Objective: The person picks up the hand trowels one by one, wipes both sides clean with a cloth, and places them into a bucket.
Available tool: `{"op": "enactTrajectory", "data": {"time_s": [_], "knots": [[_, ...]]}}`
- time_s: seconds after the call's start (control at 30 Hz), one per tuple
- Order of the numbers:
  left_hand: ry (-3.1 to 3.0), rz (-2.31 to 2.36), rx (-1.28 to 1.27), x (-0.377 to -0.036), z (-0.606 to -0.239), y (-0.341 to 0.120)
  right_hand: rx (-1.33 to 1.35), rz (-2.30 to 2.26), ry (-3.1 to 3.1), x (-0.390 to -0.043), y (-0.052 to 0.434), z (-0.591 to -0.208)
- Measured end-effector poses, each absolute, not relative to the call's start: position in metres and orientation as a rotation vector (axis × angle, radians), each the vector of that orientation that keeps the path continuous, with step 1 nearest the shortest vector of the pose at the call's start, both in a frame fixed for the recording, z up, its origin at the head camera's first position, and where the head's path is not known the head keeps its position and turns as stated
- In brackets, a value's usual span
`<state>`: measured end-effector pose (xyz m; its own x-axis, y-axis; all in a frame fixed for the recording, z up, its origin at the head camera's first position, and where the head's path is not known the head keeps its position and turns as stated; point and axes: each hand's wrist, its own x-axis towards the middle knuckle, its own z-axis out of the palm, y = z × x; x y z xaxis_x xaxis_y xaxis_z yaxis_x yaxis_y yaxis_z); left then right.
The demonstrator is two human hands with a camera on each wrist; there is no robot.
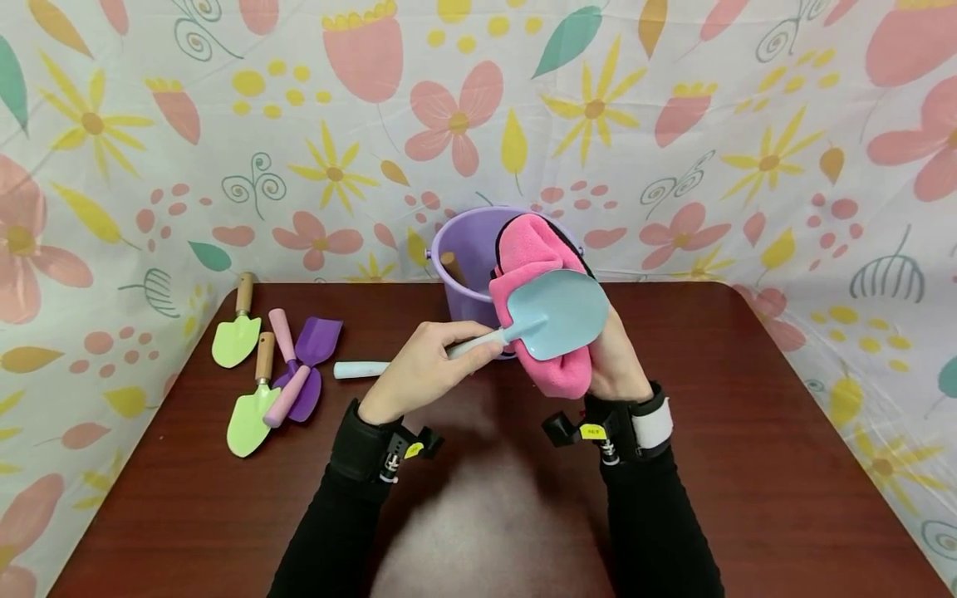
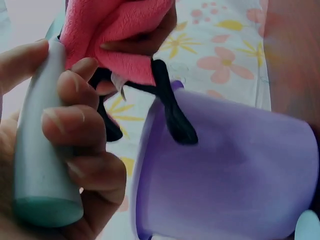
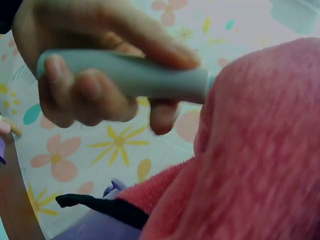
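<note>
My left hand [image 1: 422,370] grips the pale blue handle of a small garden trowel [image 1: 564,316], whose light blue blade points right and faces up. Behind that blade, my right hand [image 1: 619,361] holds a pink cloth with black edging [image 1: 532,245], bunched against the blade's underside. Much of the right hand is hidden by the cloth and blade. In the left wrist view, fingers wrap around the trowel handle [image 2: 42,150], its thicker green end downward. The cloth [image 3: 265,140] covers the blade in the right wrist view.
A purple bucket [image 1: 469,241] stands behind the hands, with a wooden handle [image 1: 452,267] inside. Left lie green trowels [image 1: 237,340] and purple shovels [image 1: 318,339] with pink handles. Another pale blue handle [image 1: 360,370] lies beside the left hand. A floral cloth [image 1: 456,124] hangs behind the table.
</note>
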<state>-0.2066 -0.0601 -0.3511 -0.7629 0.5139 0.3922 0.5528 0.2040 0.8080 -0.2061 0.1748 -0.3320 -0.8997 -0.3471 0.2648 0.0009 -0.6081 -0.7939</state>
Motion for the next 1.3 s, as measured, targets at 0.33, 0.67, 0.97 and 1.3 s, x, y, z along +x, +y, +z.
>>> {"op": "enactTrajectory", "data": {"time_s": [0.33,0.67,0.97,1.3], "knots": [[-2.457,-1.691,-1.043,-0.208,-0.352,-0.064,-0.552,-2.705,1.316,-0.208,0.172,-0.327],[-2.496,-1.591,-1.048,-0.213,-0.356,-0.067,-0.506,-2.75,1.249,-0.21,0.181,-0.32],[-2.514,-1.557,-1.038,-0.216,-0.358,-0.068,-0.502,-2.811,1.076,-0.208,0.192,-0.314],[-2.527,-1.554,-1.004,-0.217,-0.362,-0.07,-0.485,-2.831,0.85,-0.206,0.205,-0.311]]}}
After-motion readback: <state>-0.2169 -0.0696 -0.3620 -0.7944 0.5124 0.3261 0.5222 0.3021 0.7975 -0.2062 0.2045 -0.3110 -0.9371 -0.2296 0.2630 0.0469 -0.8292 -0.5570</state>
